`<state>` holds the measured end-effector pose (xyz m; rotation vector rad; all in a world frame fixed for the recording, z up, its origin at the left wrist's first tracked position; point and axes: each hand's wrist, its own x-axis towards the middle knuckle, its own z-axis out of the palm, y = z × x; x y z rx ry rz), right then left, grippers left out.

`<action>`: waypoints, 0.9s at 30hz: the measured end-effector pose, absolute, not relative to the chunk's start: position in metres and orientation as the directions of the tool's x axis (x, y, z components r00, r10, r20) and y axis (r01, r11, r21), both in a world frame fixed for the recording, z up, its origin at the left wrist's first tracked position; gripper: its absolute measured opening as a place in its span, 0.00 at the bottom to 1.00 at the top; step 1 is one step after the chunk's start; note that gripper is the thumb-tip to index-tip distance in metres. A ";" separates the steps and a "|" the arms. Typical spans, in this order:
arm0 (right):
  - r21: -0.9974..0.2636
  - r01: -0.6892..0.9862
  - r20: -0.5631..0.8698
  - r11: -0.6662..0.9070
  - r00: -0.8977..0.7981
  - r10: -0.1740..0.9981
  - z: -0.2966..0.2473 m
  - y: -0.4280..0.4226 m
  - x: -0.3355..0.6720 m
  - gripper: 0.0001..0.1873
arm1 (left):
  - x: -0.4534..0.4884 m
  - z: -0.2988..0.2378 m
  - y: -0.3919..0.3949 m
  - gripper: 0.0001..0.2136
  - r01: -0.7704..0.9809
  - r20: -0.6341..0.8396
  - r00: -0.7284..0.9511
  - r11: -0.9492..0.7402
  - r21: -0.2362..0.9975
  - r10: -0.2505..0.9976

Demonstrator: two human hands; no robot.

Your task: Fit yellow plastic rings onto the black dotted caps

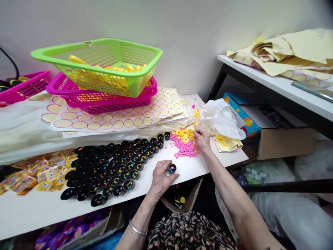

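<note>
Thumb and index finger of my left hand [161, 176] curve around a small round black cup [172, 168] at the table's front edge; bits of pink and other colours show inside it. My right hand [203, 141] is farther back, its fingers pinched together at the edge of a pile of yellow rings [185, 134]. Whatever lies between those fingertips is too small to make out. Small pink beads [186, 148] are heaped just in front of the rings. Left of my hands, many similar black cups [114, 170] stand in rows, several with coloured bits inside.
A green basket [145, 69] with yellow pieces sits in a pink basket [104, 104], on sheets printed with circles [127, 122]. Cards [52, 170] lie at left. A white plastic bag [221, 116] is beyond my right hand. A shelf [275, 80] and cardboard box [286, 142] flank the right.
</note>
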<state>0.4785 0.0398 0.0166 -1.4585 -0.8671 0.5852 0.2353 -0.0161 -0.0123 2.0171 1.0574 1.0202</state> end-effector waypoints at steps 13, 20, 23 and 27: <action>-0.717 -0.663 -0.309 -0.214 0.028 0.951 0.044 -0.073 0.382 0.10 | 0.244 0.033 -0.053 0.13 -0.180 -0.139 0.158 0.167 0.969 0.978; -0.991 -0.134 0.015 0.021 0.049 0.999 0.045 -0.083 0.377 0.17 | 0.233 0.041 -0.049 0.11 -0.207 -0.331 0.305 0.402 0.892 0.893; -0.933 0.267 0.206 0.243 -0.161 0.965 0.052 -0.087 0.382 0.15 | 0.228 0.043 -0.049 0.11 -0.164 -0.378 0.399 0.471 0.867 0.835; -0.815 0.463 0.276 0.347 -0.217 0.936 0.048 -0.084 0.382 0.13 | 0.228 0.041 -0.047 0.11 -0.155 -0.367 0.330 0.433 0.888 0.870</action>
